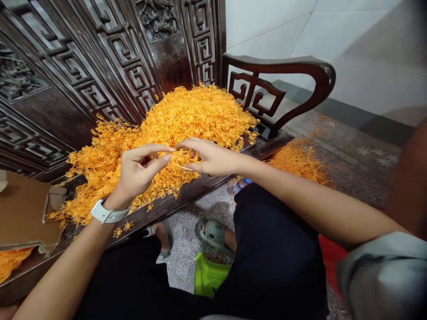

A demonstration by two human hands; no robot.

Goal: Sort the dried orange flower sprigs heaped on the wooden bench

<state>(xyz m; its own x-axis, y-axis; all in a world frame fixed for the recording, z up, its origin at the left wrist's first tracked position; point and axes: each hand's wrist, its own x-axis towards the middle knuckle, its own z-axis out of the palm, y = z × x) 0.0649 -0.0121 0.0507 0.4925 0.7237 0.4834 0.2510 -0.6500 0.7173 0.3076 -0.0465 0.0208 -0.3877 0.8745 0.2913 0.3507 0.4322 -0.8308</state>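
Note:
My left hand, with a pale watch on its wrist, pinches a thin orange plastic stem between thumb and forefinger. Close beside it, my right hand is curled with its fingertips on the same orange plastic. How the stem's parts join is too small to make out. Both hands hover over the front of a large pile of orange plastic flower pieces, small and branched at the tips. This heap lies on a dark carved wooden bench. A few loose pieces lie near the front edge.
A cardboard box stands at the left, with more orange pieces below its flap. Behind the pile rises the carved backrest; a curved armrest bounds the right. Orange strands lie heaped on the floor. A green bag is between my legs.

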